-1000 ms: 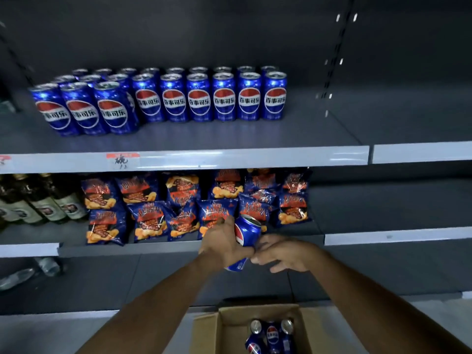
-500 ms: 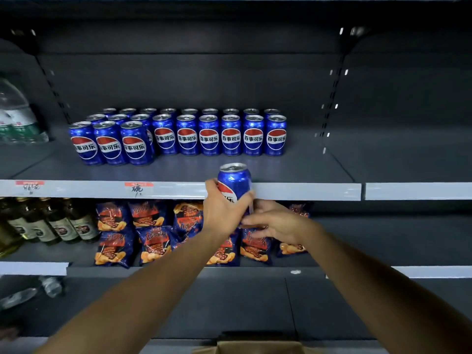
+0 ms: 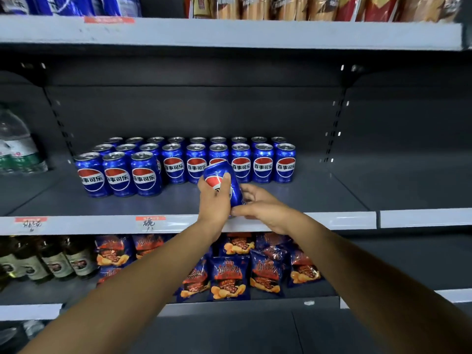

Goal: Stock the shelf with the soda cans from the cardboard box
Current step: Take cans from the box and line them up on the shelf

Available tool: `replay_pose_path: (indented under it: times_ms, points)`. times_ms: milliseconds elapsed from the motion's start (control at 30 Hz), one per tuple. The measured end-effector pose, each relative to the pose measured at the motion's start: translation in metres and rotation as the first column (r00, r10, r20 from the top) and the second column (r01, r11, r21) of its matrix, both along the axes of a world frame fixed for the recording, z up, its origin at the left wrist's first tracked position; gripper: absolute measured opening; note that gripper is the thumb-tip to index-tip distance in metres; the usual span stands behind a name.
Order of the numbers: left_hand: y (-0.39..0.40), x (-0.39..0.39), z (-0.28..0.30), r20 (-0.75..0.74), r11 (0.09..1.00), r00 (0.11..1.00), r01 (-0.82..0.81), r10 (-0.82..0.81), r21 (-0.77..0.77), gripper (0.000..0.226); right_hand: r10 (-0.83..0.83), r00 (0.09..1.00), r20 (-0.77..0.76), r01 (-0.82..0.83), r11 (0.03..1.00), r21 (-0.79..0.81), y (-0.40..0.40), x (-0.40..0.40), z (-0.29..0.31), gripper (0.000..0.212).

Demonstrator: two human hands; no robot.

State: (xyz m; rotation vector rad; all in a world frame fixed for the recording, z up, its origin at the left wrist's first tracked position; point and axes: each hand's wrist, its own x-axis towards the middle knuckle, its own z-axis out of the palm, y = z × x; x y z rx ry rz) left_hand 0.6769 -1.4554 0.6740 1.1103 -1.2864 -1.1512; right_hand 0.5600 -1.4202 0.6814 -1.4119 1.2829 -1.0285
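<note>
Soda can (image 3: 224,182) raised over shelf (image 3: 281,198), tilted, left hand (image 3: 214,200) gripping it, right hand (image 3: 260,206) pinching its base

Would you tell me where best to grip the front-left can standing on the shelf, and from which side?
Grip the front-left can round its mid-body from the front, probably with fingers wrapping its open left side. It stands upright at the row's end, while a neighbouring can crowds its right.

Dark grey shelf (image 3: 293,198) with rows of upright blue soda cans (image 3: 263,163).
</note>
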Motion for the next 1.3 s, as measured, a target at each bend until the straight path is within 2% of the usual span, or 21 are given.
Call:
replay_pose_path:
  times_ms: [167, 267, 333, 467, 600, 700, 833, 1100, 1200, 1300]
  points:
    - [-0.028, 0.029, 0.005, -0.076, 0.992, 0.992, 0.107, -0.102, 0.063, 0.071, -0.037, 0.999, 0.034, 0.038, 0.999, -0.019, -0.033, 0.032, 0.001, 0.045]
    - [-0.035, 0.046, 0.013, -0.195, 0.993, 0.976, 0.109, -0.098, 0.042, 0.051, -0.052, 0.998, 0.040, 0.054, 0.998, -0.030, -0.049, 0.052, 0.004, 0.035]
    - [-0.042, 0.055, 0.015, -0.277, 0.994, 0.957, 0.101, -0.087, 0.034, 0.049, -0.059, 0.998, 0.036, 0.060, 0.997, -0.049, -0.059, 0.065, 0.007, 0.030]
    - [-0.055, 0.076, 0.011, -0.318, 0.995, 0.944, 0.102, -0.094, 0.008, 0.050, -0.089, 0.996, 0.014, 0.090, 0.994, -0.068, -0.078, 0.087, 0.007, 0.035]
    - [-0.069, 0.101, 0.005, -0.285, 0.996, 0.954, 0.093, -0.093, -0.014, 0.054, -0.132, 0.991, 0.002, 0.132, 0.991, -0.035, -0.097, 0.104, 0.005, 0.037]
    - [-0.079, 0.114, 0.001, -0.248, 1.000, 0.968, 0.024, -0.028, -0.019, 0.059, -0.143, 0.990, 0.000, 0.143, 0.990, -0.015, -0.112, 0.116, 0.002, 0.037]
    - [-0.093, 0.126, -0.004, -0.207, 0.999, 0.977, -0.043, 0.043, 0.008, 0.053, -0.143, 0.990, -0.002, 0.143, 0.990, -0.021, -0.129, 0.127, 0.001, 0.040]
    - [-0.109, 0.139, -0.022, 0.035, 0.998, 0.998, -0.056, 0.058, -0.038, 0.044, -0.248, 0.969, 0.003, 0.247, 0.967, -0.060, -0.158, 0.141, -0.021, 0.051]
    - [-0.110, 0.140, -0.025, 0.071, 0.996, 0.994, -0.078, 0.080, -0.032, 0.033, -0.277, 0.961, 0.017, 0.278, 0.959, -0.064, -0.164, 0.143, -0.026, 0.046]
    - [-0.114, 0.140, -0.028, 0.167, 0.995, 0.981, -0.102, 0.104, -0.021, 0.033, -0.289, 0.957, 0.017, 0.290, 0.954, -0.073, -0.167, 0.144, -0.027, 0.047]
